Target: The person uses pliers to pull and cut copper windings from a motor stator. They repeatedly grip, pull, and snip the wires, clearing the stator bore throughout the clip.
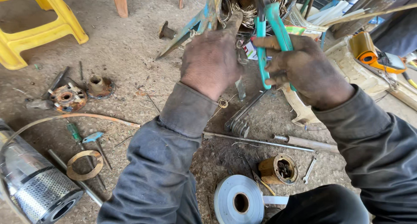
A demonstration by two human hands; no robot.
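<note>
Right hand [306, 70]: closed round the teal handles of the pliers [269, 37], handles squeezed near together. Jaw end runs up into the stator [256, 4] at the top edge of view and is hidden among the copper windings; cannot tell what the jaws bite.

Left hand [210, 59]: fist closed, knuckles toward camera, pressed against the stator's lower rim beside the blue frame piece [191, 31]. What the fingers hold is hidden; it reads as bracing the work.

Step in hand, as judged: working the windings with the pliers while the other hand steadies the stator. Next move, judged: a firm steady from the left hand and a controlled pull or twist from the right, since the wire sits tight in the core.

Count on the ground, outward:
- tape roll [239, 201], grey: 1, nearest the knees
- brass bush [278, 168]: 1
- small spanner [309, 169]: 1
- long rod [256, 141]: 1
- rusty flange [68, 98]: 1, with 1 smaller hub just beside it
- flat ring [84, 165]: 1
- screwdriver [74, 131], green handle: 1
- perforated cylinder [37, 185]: 1, lower left
- yellow stool [37, 24]: 1, well apart, upper left
</note>
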